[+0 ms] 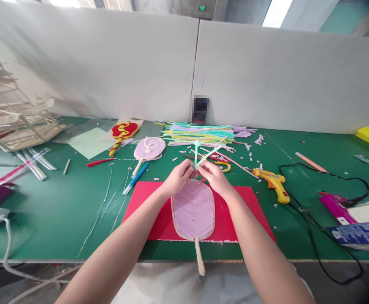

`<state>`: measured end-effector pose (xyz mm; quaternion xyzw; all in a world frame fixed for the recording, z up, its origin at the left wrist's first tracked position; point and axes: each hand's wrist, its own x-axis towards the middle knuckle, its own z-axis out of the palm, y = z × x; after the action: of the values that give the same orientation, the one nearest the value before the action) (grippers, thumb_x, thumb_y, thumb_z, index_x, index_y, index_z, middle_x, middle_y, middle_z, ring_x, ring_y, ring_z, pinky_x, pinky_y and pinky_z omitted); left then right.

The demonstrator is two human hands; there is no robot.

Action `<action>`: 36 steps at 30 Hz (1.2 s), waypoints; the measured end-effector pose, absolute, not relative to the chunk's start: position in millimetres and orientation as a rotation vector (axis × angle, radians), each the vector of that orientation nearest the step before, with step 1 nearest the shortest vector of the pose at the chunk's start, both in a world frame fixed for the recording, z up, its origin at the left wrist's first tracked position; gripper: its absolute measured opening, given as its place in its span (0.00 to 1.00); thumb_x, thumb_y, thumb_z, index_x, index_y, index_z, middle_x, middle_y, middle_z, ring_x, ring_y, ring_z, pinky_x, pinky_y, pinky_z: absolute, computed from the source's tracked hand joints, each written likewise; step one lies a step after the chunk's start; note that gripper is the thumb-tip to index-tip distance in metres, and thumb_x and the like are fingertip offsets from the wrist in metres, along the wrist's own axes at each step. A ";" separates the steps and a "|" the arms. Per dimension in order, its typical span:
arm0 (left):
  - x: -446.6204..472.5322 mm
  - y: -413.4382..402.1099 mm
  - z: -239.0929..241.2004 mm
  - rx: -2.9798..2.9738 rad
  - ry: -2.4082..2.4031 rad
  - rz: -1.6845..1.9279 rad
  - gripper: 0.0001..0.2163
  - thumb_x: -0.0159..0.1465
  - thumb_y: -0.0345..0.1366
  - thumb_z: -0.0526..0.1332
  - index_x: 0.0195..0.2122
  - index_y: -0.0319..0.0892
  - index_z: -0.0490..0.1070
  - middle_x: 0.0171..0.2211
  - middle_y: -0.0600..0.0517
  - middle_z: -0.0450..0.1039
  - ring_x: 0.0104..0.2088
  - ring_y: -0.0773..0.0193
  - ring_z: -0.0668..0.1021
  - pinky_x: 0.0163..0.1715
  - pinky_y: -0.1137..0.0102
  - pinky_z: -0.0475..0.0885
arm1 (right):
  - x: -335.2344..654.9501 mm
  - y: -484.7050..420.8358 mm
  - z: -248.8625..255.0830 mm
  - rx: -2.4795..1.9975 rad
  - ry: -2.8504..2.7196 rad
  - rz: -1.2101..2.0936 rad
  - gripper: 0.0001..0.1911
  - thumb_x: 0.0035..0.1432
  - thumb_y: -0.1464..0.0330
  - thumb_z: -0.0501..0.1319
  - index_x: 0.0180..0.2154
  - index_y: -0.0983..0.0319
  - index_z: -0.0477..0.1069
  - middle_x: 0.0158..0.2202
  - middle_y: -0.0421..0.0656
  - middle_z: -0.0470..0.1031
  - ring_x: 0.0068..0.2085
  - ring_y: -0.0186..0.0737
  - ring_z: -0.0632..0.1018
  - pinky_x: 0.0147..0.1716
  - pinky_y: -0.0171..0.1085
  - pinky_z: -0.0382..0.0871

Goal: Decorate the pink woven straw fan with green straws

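Observation:
A pink woven fan [193, 210] with a cream handle lies on a red mat [231, 219] at the table's near edge. Both my hands meet just above the fan's far tip. My left hand [180, 177] and my right hand [214, 176] are each pinched on thin green straws [203, 154] that cross and stick up between the fingers. A pile of coloured straws [200, 133] lies behind them on the green table [61, 211].
A yellow glue gun [275, 183] with a black cable sits to the right. A second pink fan [149, 150] and a red-and-yellow fan [124, 130] lie to the left, near a blue pen [136, 178]. White partition boards stand behind. A wooden frame [16, 122] sits far left.

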<state>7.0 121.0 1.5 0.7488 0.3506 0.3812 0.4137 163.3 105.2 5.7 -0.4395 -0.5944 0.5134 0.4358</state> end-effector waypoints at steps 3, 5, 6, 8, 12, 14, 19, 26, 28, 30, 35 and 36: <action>7.1 120.4 0.0 1.961 0.936 0.993 0.08 0.64 0.36 0.47 0.30 0.41 0.60 0.26 0.55 0.64 0.27 0.70 0.66 0.30 0.74 0.62 | 161.4 105.7 5.3 -1.066 -1.436 1.289 0.11 0.51 0.58 0.58 0.28 0.60 0.66 0.27 0.41 0.69 0.30 0.38 0.72 0.22 0.33 0.67; 7.5 120.3 -1.4 2.013 0.990 1.023 0.07 0.63 0.36 0.48 0.30 0.41 0.59 0.26 0.55 0.64 0.28 0.70 0.66 0.30 0.74 0.61 | 159.3 105.9 4.8 -1.056 -1.411 1.291 0.12 0.51 0.58 0.58 0.28 0.60 0.66 0.27 0.40 0.69 0.30 0.38 0.72 0.22 0.34 0.66; 7.8 120.2 -2.1 2.033 1.017 1.034 0.07 0.63 0.35 0.48 0.30 0.41 0.59 0.26 0.55 0.64 0.28 0.70 0.66 0.30 0.74 0.61 | 158.2 105.9 4.4 -1.055 -1.404 1.286 0.12 0.51 0.58 0.58 0.28 0.60 0.66 0.26 0.40 0.69 0.30 0.38 0.72 0.22 0.34 0.66; 8.1 120.3 -3.1 2.058 1.057 1.043 0.07 0.63 0.35 0.48 0.30 0.41 0.59 0.26 0.55 0.63 0.27 0.70 0.65 0.29 0.74 0.60 | 156.6 105.8 3.6 -1.059 -1.410 1.256 0.12 0.52 0.58 0.57 0.28 0.60 0.65 0.25 0.40 0.68 0.29 0.38 0.72 0.22 0.34 0.66; 7.5 120.8 -2.7 2.050 1.062 1.050 0.07 0.63 0.35 0.48 0.30 0.41 0.59 0.26 0.55 0.63 0.28 0.69 0.66 0.30 0.74 0.61 | 156.9 105.6 2.2 -1.052 -1.472 1.203 0.12 0.54 0.57 0.55 0.28 0.59 0.64 0.25 0.39 0.67 0.29 0.38 0.71 0.22 0.34 0.65; 7.0 121.1 -1.6 2.027 1.034 1.042 0.07 0.63 0.35 0.47 0.29 0.41 0.59 0.26 0.56 0.64 0.28 0.70 0.66 0.31 0.74 0.61 | 158.2 105.6 1.5 -1.041 -1.510 1.197 0.11 0.56 0.58 0.55 0.30 0.59 0.64 0.26 0.39 0.67 0.29 0.38 0.71 0.21 0.33 0.65; 10.5 119.1 -1.2 2.002 1.028 1.077 0.07 0.64 0.35 0.47 0.29 0.41 0.59 0.27 0.56 0.63 0.29 0.70 0.66 0.32 0.74 0.61 | 157.8 106.6 -2.9 -1.032 -1.596 1.024 0.11 0.58 0.59 0.53 0.29 0.59 0.63 0.24 0.38 0.64 0.27 0.35 0.69 0.24 0.34 0.63; 20.5 112.6 -3.8 1.947 1.156 1.190 0.08 0.64 0.35 0.47 0.28 0.42 0.56 0.25 0.56 0.61 0.26 0.69 0.64 0.28 0.74 0.60 | 150.0 105.9 -7.2 -1.095 -1.602 0.797 0.11 0.60 0.61 0.50 0.28 0.58 0.59 0.21 0.36 0.61 0.24 0.34 0.66 0.26 0.34 0.61; 21.0 112.0 -4.1 1.970 1.190 1.172 0.08 0.64 0.35 0.47 0.28 0.42 0.55 0.25 0.56 0.60 0.26 0.69 0.64 0.28 0.73 0.59 | 148.5 105.4 -8.1 -1.119 -1.629 0.729 0.11 0.60 0.61 0.49 0.28 0.58 0.58 0.21 0.36 0.61 0.24 0.34 0.66 0.26 0.34 0.61; 21.3 111.4 -4.5 1.986 1.226 1.154 0.07 0.64 0.34 0.47 0.27 0.42 0.55 0.25 0.55 0.60 0.26 0.68 0.64 0.28 0.73 0.59 | 146.9 105.3 -9.5 -1.144 -1.656 0.643 0.10 0.61 0.63 0.49 0.28 0.58 0.58 0.22 0.37 0.61 0.24 0.35 0.66 0.27 0.34 0.60; 23.7 108.0 -4.6 1.958 1.318 1.144 0.08 0.64 0.34 0.46 0.27 0.43 0.53 0.24 0.56 0.58 0.25 0.68 0.62 0.27 0.73 0.58 | 141.5 105.5 -13.4 -1.178 -1.704 0.413 0.08 0.61 0.66 0.48 0.29 0.59 0.59 0.27 0.40 0.65 0.29 0.37 0.67 0.30 0.36 0.60; 23.8 107.9 -4.4 1.953 1.322 1.147 0.08 0.64 0.34 0.46 0.27 0.43 0.53 0.24 0.56 0.58 0.25 0.68 0.62 0.27 0.73 0.58 | 140.8 105.3 -13.5 -1.181 -1.707 0.400 0.08 0.61 0.66 0.48 0.30 0.59 0.59 0.27 0.41 0.65 0.29 0.37 0.67 0.31 0.36 0.60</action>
<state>23.8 107.9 -4.4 0.7198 0.4873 0.4227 0.2566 140.8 105.3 -13.5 -0.4867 -0.7033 0.1648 0.4913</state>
